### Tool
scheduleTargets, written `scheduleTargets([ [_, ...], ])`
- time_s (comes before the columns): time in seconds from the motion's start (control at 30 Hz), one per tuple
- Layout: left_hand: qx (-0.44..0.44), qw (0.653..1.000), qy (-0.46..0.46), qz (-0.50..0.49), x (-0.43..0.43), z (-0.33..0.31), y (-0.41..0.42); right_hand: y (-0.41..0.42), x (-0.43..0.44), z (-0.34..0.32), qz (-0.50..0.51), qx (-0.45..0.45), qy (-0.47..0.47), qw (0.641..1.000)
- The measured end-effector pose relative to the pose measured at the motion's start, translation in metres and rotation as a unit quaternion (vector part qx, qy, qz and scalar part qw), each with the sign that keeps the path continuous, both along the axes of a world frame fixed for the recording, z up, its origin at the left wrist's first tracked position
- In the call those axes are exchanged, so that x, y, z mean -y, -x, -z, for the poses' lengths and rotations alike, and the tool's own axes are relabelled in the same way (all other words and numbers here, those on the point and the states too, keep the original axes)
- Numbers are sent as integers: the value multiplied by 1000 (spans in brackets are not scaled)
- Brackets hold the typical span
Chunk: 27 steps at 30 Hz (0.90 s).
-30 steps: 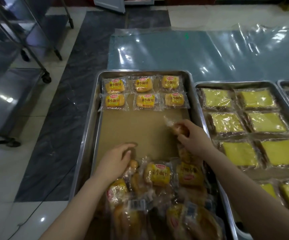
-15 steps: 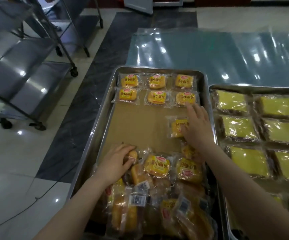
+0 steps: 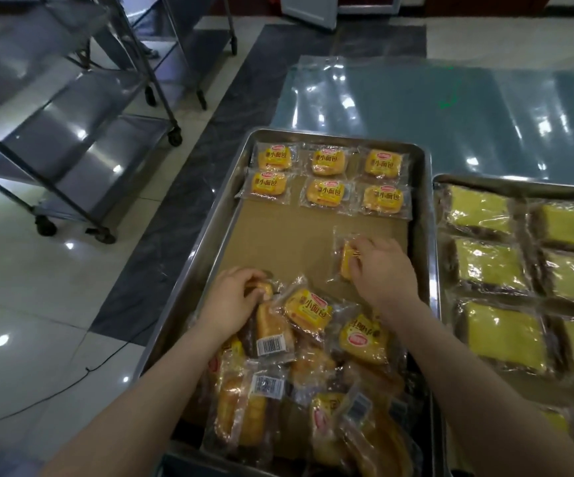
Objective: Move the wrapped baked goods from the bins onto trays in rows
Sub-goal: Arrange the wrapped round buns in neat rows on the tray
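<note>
Changed since half a second ago: right hand point(image 3: 383, 271) fingers, flat then, now clamped on a wrapped bun point(image 3: 345, 261) on bare brown liner point(image 3: 278, 235) just below two rows point(image 3: 326, 177) of three at far end of tray point(image 3: 424, 235). Left hand point(image 3: 232, 301) fingers pinching a second bun point(image 3: 263, 290) atop the loose pile point(image 3: 313, 373) at the near end. Open liner between rows and pile; neighbouring tray point(image 3: 519, 183) of yellow cakes point(image 3: 492, 266) beside.

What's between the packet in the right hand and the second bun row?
Head view: only bare brown liner paper between the packet, gripped by the right hand, and the second bun row.
</note>
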<state>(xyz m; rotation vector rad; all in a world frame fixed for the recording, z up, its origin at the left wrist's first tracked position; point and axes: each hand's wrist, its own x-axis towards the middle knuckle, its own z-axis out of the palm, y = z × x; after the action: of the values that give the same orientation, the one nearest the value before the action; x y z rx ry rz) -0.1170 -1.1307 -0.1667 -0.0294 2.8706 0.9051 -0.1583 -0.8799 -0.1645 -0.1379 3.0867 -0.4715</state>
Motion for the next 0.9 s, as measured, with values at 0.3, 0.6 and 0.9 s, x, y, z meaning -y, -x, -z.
scheduleTargets([
  [0.3,-71,972,-108,-194,0,-12,25,10,0,5,-65,14,-58,996],
  [0.6,-94,862,-353,-352,-8,-30,66,28,-10,11,-49,42,-44,997],
  [0.9,158,527,-785,-284,-17,-21,55,23,-18,24,27,32,-52,998],
])
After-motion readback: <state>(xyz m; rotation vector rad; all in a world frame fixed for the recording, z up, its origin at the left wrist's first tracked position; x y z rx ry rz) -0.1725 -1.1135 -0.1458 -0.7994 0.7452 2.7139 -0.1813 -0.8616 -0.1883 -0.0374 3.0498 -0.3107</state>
